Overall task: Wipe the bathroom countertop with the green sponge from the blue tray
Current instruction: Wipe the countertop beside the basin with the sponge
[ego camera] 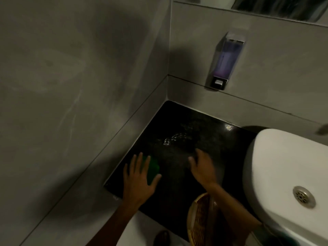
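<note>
The left hand [137,176] lies flat, fingers spread, on the green sponge [153,167] (long axis toward the corner); the right hand [202,167], fingers loosely apart, rests on the countertop [177,125] just beside, holding nothing.

so the sponge [153,168] sits under the left hand [139,178] on the countertop [177,125], right hand [202,167] flat beside it. Sink [284,167] right of that hand, basket [198,219] under its forearm, soap dispenser [226,61] on the wall beyond.
</note>
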